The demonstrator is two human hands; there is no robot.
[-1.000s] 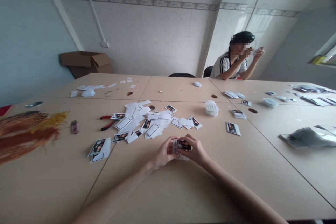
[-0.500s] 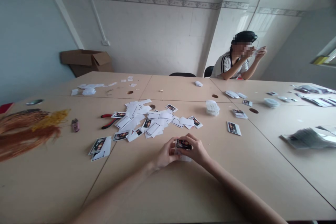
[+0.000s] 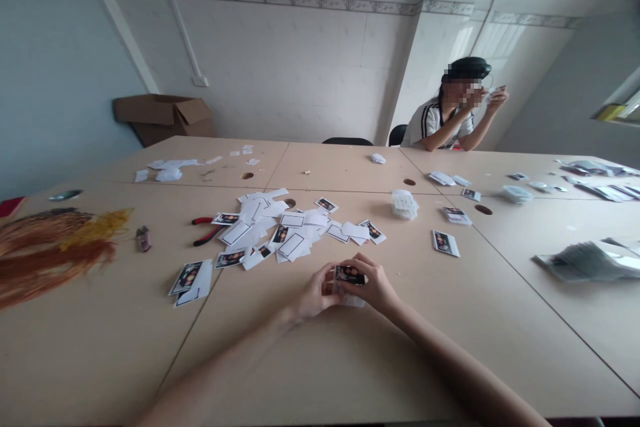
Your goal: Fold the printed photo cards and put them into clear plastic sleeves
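Between my two hands, close above the table's near middle, is a printed card (image 3: 350, 274) with a dark picture, together with a clear plastic sleeve (image 3: 354, 300). My left hand (image 3: 319, 290) grips the sleeve's left side, fingers curled round it. Pinched at the card's right edge is my right hand (image 3: 372, 282). How far the card sits inside the sleeve I cannot tell. Just beyond my hands spreads a loose pile of cards (image 3: 260, 220), some picture side up, others white with a black frame. A few more cards (image 3: 191, 282) lie to the left.
Red-handled pliers (image 3: 207, 233) lie partly under the pile. Left are pink clippers (image 3: 143, 239) and brown and yellow ties (image 3: 65, 240). A stack of clear sleeves (image 3: 404, 205) stands ahead, more sleeves (image 3: 590, 261) right. A person (image 3: 445, 113) sits across the table; a cardboard box (image 3: 165, 117) stands behind.
Almost nothing differs. Both hands keep their hold on the card and sleeve with only a very slight shift. The person across the table has moved their hands a little.
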